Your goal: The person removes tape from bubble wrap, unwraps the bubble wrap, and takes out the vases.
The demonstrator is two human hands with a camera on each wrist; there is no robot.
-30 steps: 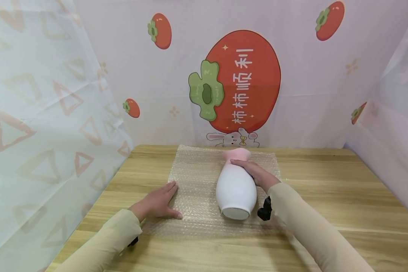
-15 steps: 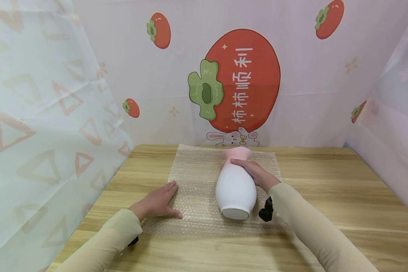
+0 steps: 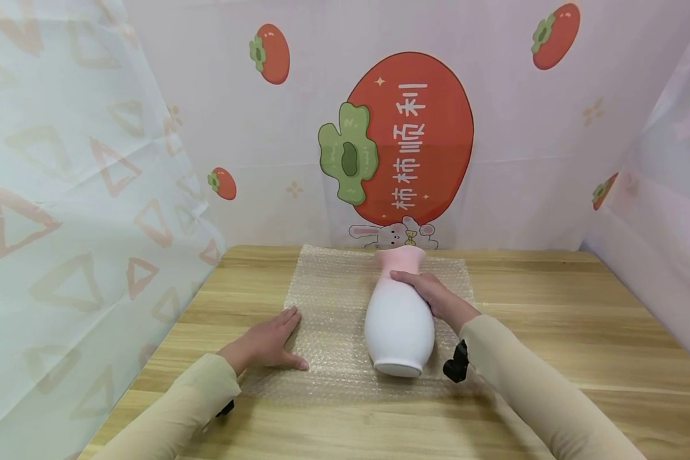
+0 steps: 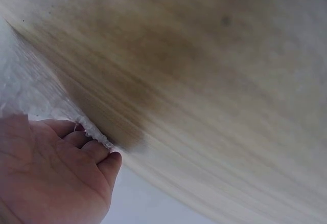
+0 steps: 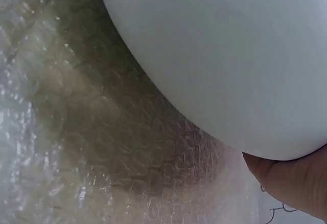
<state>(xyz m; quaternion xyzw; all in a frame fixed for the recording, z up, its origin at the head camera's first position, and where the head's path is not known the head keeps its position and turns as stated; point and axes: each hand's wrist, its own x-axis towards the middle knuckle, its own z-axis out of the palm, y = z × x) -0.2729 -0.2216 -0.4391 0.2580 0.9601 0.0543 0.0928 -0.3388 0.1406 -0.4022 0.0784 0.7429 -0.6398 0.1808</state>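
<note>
A white vase (image 3: 399, 326) with a pink neck lies over the bubble wrap in the head view, mouth toward the back wall and base toward me. My right hand (image 3: 431, 294) grips it at the shoulder from the right, thumb over the top; its other fingers are hidden behind the vase. In the right wrist view the thumb (image 5: 291, 183) presses against the white body. My left hand (image 3: 267, 342) rests palm down at the left edge of the bubble wrap (image 3: 328, 287), thumb spread. The left wrist view puts its fingertips (image 4: 97, 150) right at the sheet's edge.
The wooden table (image 3: 558, 332) extends on both sides of the wrap. A printed cloth (image 3: 512, 147) with persimmon pictures hangs at the back, and another cloth (image 3: 86, 191) with triangles closes off the left side.
The vase has tipped slightly in my right hand: its base sits a little lower in view and shows less underside. The right wrist has shifted slightly right. My left hand stays put.
</note>
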